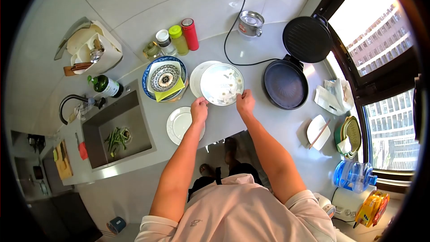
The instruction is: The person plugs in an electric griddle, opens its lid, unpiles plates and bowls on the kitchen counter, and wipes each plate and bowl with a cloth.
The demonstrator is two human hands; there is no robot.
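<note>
Just beyond the left hand point(199, 110) and right hand point(245, 102), both grasping its near rim, the floral plate point(222, 83) overlaps a white plate point(195, 80) on its left. Bare grey desk point(229, 121) opens between the forearms to the front edge; rightward sit a black pan point(285, 84) and window point(390, 127).

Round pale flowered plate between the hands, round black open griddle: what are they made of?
Round pale flowered plate: probably glossy glazed ceramic, from its bright sheen; glass possible. Round black open griddle: likely metal with dark satin coating, from its soft reflections.
</note>
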